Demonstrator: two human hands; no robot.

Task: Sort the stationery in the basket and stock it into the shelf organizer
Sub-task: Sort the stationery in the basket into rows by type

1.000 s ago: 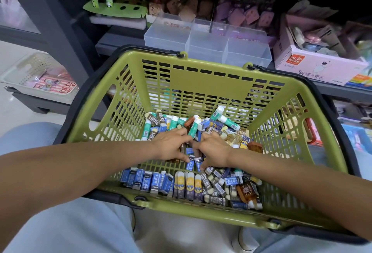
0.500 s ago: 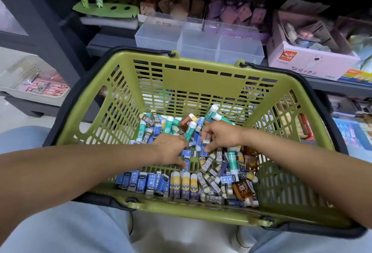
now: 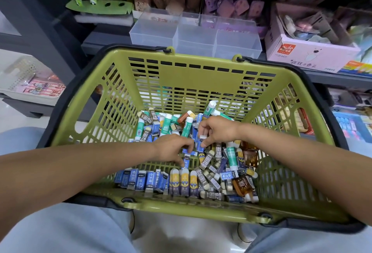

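A green basket sits on my lap, holding several small erasers: blue, green-and-white, grey 2B and brown ones. Blue erasers and yellow-faced ones stand in a row against the near wall. Low in the middle of the pile, my left hand has thumb and fingers curled round a blue eraser. Just to its right, my right hand pinches another blue eraser with a white end. The clear shelf organizer stands on the shelf behind the basket, and its compartments look bare.
A pink carton of packets stands right of the organizer. Panda figures on a green stand are at the back left, with a white mesh tray lower left. Hanging charms fill the back of the shelf.
The right hand has moved away from me and a little right, and now pinches a blue eraser. The left hand has shifted slightly. The camera view has tilted a little.
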